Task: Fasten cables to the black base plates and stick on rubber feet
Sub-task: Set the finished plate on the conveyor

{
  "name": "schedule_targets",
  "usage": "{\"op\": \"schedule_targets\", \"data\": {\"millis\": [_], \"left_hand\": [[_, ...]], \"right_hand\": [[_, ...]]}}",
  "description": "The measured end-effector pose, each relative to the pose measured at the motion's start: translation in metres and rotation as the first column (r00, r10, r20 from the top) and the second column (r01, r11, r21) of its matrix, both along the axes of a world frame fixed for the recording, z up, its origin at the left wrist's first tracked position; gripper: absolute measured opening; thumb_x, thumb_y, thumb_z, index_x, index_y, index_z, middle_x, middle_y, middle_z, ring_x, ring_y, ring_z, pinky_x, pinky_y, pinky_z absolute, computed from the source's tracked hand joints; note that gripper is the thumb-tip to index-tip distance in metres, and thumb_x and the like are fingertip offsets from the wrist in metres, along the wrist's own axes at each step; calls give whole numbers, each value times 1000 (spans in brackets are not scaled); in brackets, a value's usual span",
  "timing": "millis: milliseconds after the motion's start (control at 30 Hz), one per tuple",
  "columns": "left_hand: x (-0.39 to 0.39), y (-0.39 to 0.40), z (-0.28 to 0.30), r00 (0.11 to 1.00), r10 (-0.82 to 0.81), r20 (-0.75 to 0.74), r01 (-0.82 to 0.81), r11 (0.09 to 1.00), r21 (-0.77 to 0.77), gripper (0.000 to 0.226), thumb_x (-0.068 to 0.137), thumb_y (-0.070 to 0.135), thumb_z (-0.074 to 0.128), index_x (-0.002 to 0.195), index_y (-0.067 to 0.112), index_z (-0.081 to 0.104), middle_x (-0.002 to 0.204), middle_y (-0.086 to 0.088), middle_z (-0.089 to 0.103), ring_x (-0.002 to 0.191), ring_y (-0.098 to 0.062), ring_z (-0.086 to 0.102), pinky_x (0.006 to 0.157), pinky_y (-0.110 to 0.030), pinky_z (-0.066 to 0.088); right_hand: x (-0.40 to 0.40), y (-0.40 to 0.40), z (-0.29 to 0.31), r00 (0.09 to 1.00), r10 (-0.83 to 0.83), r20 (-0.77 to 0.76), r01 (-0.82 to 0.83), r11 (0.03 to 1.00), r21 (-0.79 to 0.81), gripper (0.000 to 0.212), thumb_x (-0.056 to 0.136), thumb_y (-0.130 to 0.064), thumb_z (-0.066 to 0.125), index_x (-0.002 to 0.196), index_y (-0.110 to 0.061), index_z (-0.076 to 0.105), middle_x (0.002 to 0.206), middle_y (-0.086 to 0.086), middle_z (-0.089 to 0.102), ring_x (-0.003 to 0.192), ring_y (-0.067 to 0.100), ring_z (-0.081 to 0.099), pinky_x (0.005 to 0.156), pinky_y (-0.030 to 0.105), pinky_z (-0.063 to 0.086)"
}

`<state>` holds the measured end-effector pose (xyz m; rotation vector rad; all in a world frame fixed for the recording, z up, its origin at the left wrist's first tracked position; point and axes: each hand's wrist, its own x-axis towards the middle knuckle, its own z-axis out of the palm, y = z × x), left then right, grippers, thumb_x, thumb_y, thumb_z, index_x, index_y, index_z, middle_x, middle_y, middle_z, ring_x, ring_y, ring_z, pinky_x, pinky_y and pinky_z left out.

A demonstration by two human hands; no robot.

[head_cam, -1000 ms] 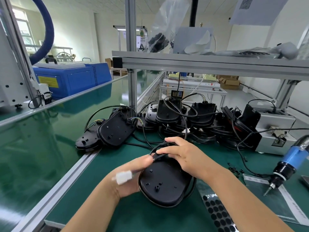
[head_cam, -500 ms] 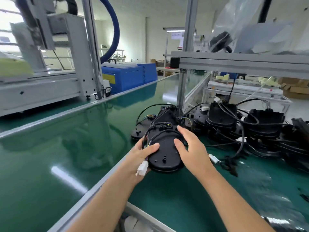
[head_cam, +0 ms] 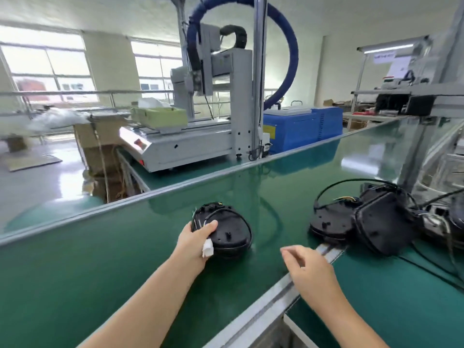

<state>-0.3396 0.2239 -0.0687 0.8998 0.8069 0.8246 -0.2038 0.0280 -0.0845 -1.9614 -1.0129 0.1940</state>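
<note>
A black base plate [head_cam: 229, 234] lies on the green conveyor belt [head_cam: 75, 272], a black cable [head_cam: 244, 221] looped round its rim. The left hand [head_cam: 194, 241] grips the plate's near-left edge, thumb curled over the top, with a white connector [head_cam: 208, 246] sticking out below the fingers. To the right of that grip, apart from the plate, the right hand [head_cam: 307, 270] hovers over the metal rail [head_cam: 263, 315] with fingers loosely relaxed and holding nothing. Further right, more base plates [head_cam: 376, 227] with cables sit piled at the belt's edge. Beyond the grip, across the belt, stands a grey machine [head_cam: 200, 136] with a blue hose [head_cam: 288, 59].
</note>
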Motion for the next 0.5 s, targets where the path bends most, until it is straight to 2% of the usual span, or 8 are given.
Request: {"op": "schedule_targets", "data": {"millis": [67,200,367,500], "left_hand": [[-6,38,1,995,80,-56,-79,997,16,32,86,5,69,115,5,57,107,-17,69,87,-32,69,69,-39,58],[1,97,4,979,192,-67,-193,981,-19,23,86,4,68,102,10,53,93,-11,66,72,-26,65,58,-39,56],[19,140,-1,970,240,-48,-242,969,-42,44,85,2,68,126,3,53,117,-20,64,97,-36,65,84,-52,53],[30,163,-1,943,320,-87,-321,947,-1,51,83,9,73,129,7,50,122,-17,61,104,-35,64,88,-55,52]], "right_hand": [[7,-5,-8,999,-33,13,33,999,19,18,94,-22,60,80,-29,69,81,-12,69,81,-4,59,70,8,40],[22,-7,-10,988,-78,-133,91,991,94,24,92,-20,61,74,-31,70,73,-17,70,69,3,64,68,21,48],[25,-4,-15,968,-73,-240,116,979,167,24,92,-19,60,74,-28,72,72,-15,71,62,1,64,62,22,45],[27,-2,-18,965,-73,-251,119,978,173,24,92,-19,60,72,-27,71,72,-14,71,56,1,60,61,21,46]]}}
